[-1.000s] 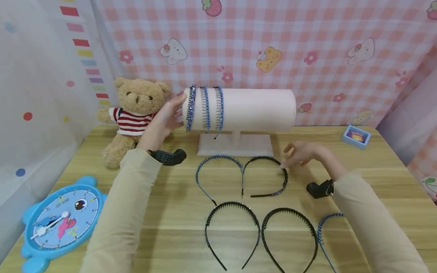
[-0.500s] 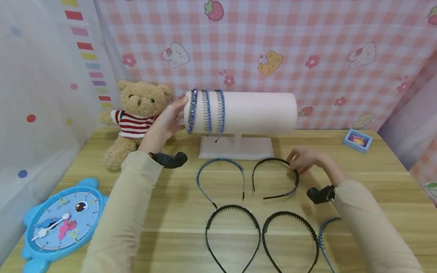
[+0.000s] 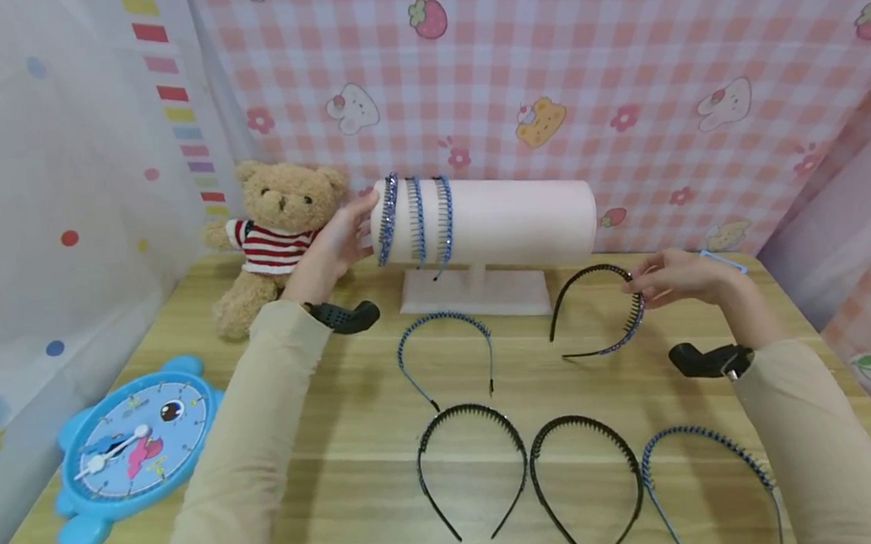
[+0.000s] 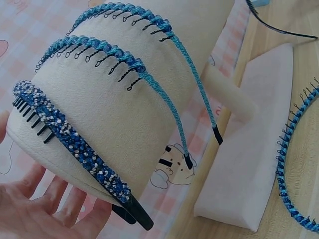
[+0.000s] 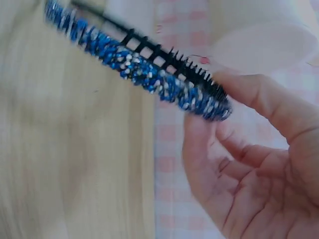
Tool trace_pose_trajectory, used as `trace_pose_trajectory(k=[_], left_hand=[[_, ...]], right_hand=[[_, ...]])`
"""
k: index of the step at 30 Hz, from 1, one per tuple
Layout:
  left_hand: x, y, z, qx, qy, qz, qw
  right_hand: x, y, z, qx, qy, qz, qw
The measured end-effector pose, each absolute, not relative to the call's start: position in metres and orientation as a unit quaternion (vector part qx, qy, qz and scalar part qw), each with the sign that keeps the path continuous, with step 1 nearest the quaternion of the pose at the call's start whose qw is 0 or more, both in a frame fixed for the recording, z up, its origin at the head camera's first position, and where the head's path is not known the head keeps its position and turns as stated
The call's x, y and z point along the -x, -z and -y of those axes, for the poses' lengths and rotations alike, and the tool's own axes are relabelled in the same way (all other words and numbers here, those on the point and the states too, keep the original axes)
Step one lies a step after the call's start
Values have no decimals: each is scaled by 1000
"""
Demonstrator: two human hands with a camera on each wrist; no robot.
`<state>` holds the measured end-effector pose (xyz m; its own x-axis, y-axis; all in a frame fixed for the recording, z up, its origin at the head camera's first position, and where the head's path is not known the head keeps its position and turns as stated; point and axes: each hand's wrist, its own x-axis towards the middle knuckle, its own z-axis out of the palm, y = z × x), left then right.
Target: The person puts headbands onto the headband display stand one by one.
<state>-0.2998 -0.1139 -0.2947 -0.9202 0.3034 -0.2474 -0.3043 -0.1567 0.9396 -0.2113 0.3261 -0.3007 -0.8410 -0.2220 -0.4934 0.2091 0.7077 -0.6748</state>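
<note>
My right hand [image 3: 675, 278] pinches a dark headband [image 5: 144, 69] with blue and silver glitter, between thumb and fingers. It hangs above the table, right of the display base. At the other side my left hand [image 3: 339, 232] holds the left end of a white cylindrical headband stand [image 3: 522, 217], thumb near the top, fingers at the end face. Around that cylinder sit a glittery blue headband [image 4: 75, 139] at the left end, then a braided blue headband [image 4: 99, 47] and another braided blue headband [image 4: 134, 12] beside it.
On the wooden table lie a blue headband [image 3: 441, 315], a black headband [image 3: 470, 409], a second black headband [image 3: 583, 419] and another blue headband [image 3: 703, 430]. A teddy bear [image 3: 285, 202] sits behind my left arm; a blue fish-shaped clock [image 3: 146, 439] lies at left. My right hand partly covers a small blue box [image 3: 727, 262].
My right hand has taken hold of the glittery dark headband, lifted it off the table and carried it right. The left hand stays on the stand's end.
</note>
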Motion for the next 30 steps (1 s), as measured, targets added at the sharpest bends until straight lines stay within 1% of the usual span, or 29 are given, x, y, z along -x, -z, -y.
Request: trace_pose_trajectory(k=[4, 7, 12, 19, 25, 30], left_hand=[[301, 292, 112, -1, -760, -618, 200], [303, 291, 112, -1, -763, -616, 197], [305, 292, 113, 3, -756, -622, 204], [308, 294, 114, 11, -753, -627, 199], [305, 295, 116, 2, -750, -630, 203], [302, 294, 115, 9, -753, -626, 203]], right_hand=[[213, 289, -331, 0, 414, -874, 254], [215, 279, -327, -2, 439, -871, 221], [218, 265, -310, -15, 488, -857, 166], [219, 251, -280, -18, 533, -837, 121], [223, 249, -263, -25, 549, -832, 74], [232, 258, -264, -7, 497, -868, 9]])
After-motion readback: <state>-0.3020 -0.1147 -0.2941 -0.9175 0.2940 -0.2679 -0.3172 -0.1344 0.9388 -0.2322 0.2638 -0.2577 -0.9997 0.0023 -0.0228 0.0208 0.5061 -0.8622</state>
